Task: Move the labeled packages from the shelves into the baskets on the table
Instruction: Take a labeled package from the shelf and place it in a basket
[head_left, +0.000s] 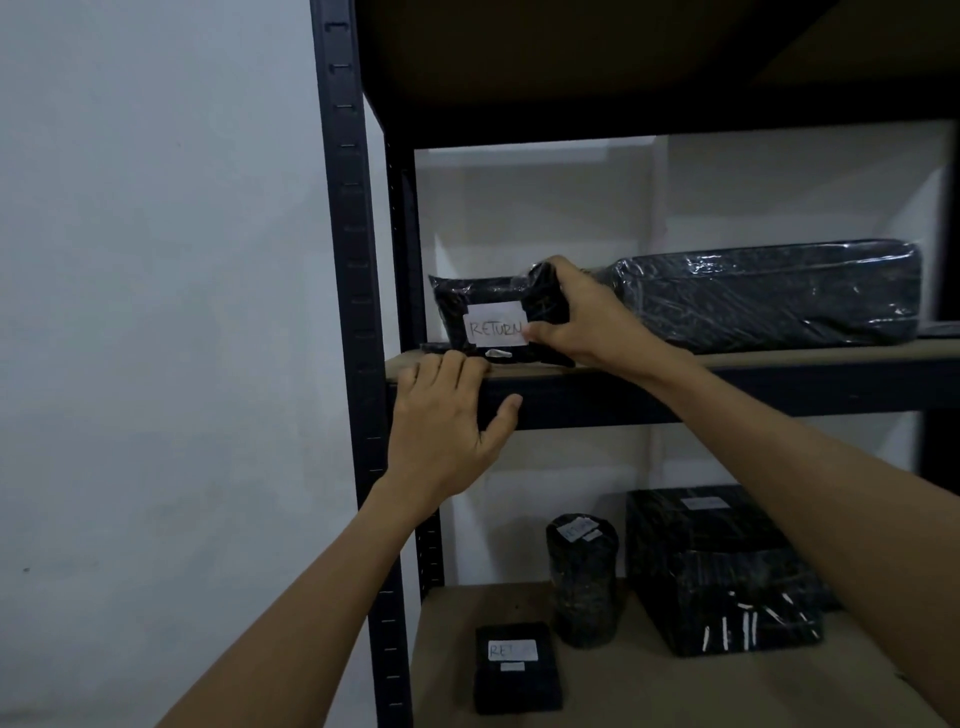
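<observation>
A small black wrapped package (480, 306) with a white "RETURN" label stands at the left end of the upper shelf (779, 358). My right hand (587, 312) is closed around its right side, thumb by the label. Beneath it lies a flat black package (498, 355); the fingers of my left hand (447, 415) rest on the shelf edge against its left end, thumb spread under the beam. The baskets and the table are out of view.
A long black wrapped package (769, 293) lies right of my right hand on the same shelf. The lower shelf holds a small labeled box (517, 667), a labeled cylinder (582, 577) and two larger black packages (727, 571). The black upright post (353, 260) stands left; a wall lies beyond.
</observation>
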